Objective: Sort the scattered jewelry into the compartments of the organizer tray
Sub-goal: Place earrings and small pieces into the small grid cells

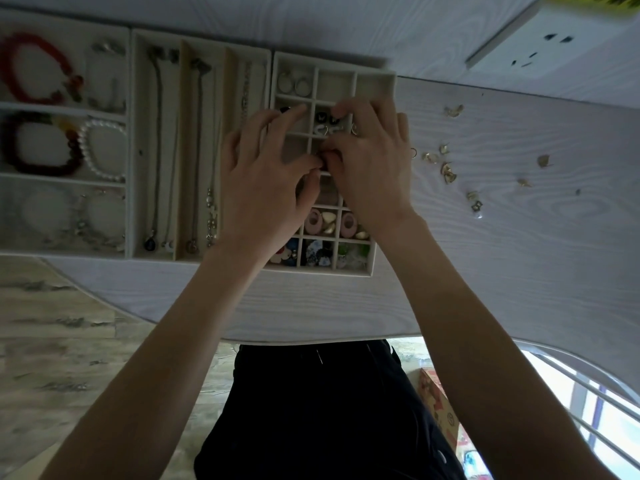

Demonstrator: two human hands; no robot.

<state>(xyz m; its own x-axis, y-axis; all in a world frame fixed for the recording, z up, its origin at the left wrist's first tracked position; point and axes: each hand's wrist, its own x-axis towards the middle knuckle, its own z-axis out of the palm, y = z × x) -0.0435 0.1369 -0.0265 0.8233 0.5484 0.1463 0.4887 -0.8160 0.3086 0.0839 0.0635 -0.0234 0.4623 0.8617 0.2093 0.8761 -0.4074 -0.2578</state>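
Observation:
A cream grid organizer tray [377, 77] lies on the white table, with small earrings in many of its cells. Both hands hover over its middle cells. My left hand [266, 181] and my right hand [370, 168] meet fingertip to fingertip and pinch a tiny piece of jewelry [323, 160] between them; it is too small to name. Several gold earrings [446, 171] lie scattered on the table to the right of the tray. Silver hoops [294, 84] sit in the far left cell, pink earrings [315, 220] in a near cell.
A necklace tray [136, 143] with long chains stands left of the grid tray, and a bracelet tray [62, 109] with red, dark and pearl bracelets is further left. A white wall socket [540, 46] is at the far right. The table's near edge curves above my lap.

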